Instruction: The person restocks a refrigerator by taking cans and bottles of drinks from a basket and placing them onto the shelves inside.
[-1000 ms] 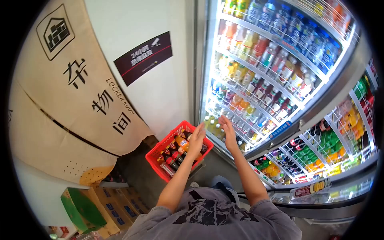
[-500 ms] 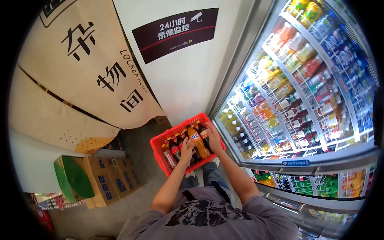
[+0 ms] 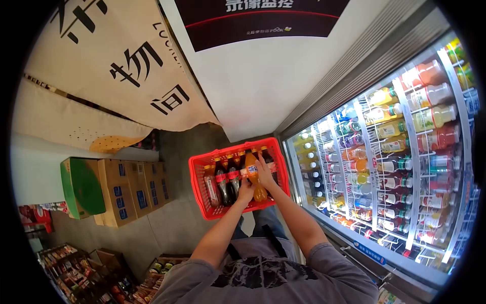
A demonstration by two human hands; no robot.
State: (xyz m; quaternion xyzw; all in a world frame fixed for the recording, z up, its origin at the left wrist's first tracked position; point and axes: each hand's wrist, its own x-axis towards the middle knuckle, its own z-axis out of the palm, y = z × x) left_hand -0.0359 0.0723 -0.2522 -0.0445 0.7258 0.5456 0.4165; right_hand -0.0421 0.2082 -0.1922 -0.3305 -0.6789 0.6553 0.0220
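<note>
A bottle of orange soda [image 3: 251,163] lies tilted over the red shopping basket [image 3: 200,198]. My left hand [image 3: 246,191] is closed on the bottle's left side, by its label. From the right, my right hand [image 3: 265,175] wraps round the same bottle, its fingers partly hidden. Inside the basket, dark cola bottles [image 3: 221,178] with red labels lie side by side, caps away from me. A bottle with a pale label [image 3: 211,186] is at their left end.
To my right stands a lit drinks fridge [image 3: 374,167] with several shelves of bottles. Cardboard cartons [image 3: 131,192] and a green box [image 3: 81,187] are on the left. A printed curtain [image 3: 172,109] hangs ahead. Snack shelves [image 3: 66,268] are at lower left.
My view has turned and shifted, bringing snack shelves in at lower left. My left hand has closed in on the orange soda bottle, which now stands more upright in view.
</note>
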